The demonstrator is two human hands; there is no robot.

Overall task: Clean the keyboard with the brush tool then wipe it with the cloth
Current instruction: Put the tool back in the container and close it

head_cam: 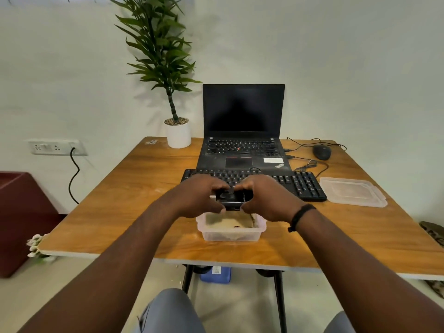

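Observation:
A black keyboard (298, 183) lies across the wooden table in front of an open laptop. My left hand (200, 195) and my right hand (266, 197) both grip a small black brush tool (233, 199), held just above a clear plastic box (230, 233). A beige cloth (230, 221) lies folded inside that box. The hands hide the middle of the keyboard and most of the tool.
The laptop (242, 131) stands open behind the keyboard, with a mouse (322, 152) and loose cables to its right. The box lid (352, 191) lies at the keyboard's right end. A potted plant (178, 132) stands at the back left of the table (120, 200).

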